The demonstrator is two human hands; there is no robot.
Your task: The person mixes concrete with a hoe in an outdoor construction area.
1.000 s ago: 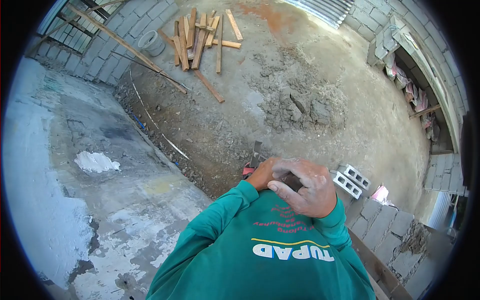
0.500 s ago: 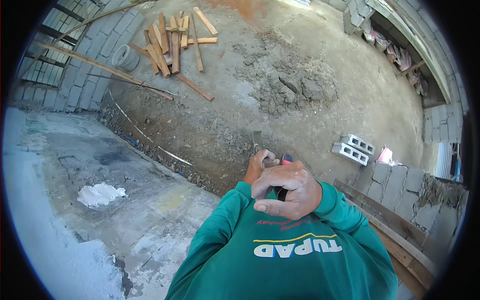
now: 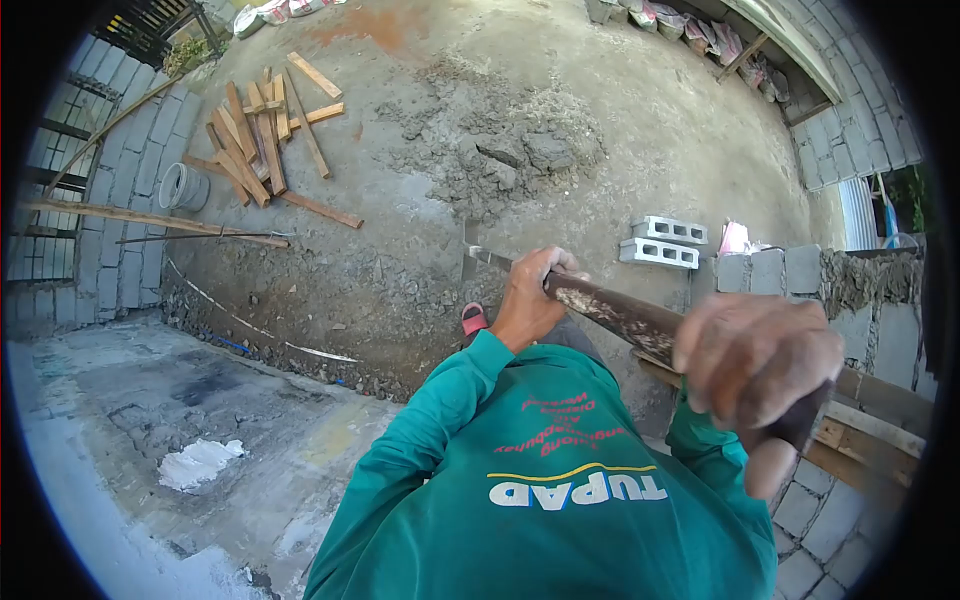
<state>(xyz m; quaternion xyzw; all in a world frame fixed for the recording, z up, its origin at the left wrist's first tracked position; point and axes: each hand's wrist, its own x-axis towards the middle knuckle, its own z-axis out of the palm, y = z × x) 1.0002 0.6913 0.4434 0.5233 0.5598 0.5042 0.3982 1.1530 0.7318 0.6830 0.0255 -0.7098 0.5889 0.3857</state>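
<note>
My left hand is closed round the lower part of a long dark wooden handle, near the metal head of a shovel. My right hand, blurred by motion, grips the upper end of the same handle, close to the camera. The shovel slants from upper left to lower right across my body. Its narrow-looking blade, seen nearly edge-on, is over the ground just short of a heap of wet grey mortar. A pink slipper shows below the blade.
Loose wood pieces lie upper left near a white bucket. Two hollow blocks sit to the right, before a low block wall. White powder lies on the concrete slab. Sacks line the upper right.
My right hand has moved out to the right and the handle has swung from nearly end-on to slanting. The view has shifted, and the slipper shows more clearly.
</note>
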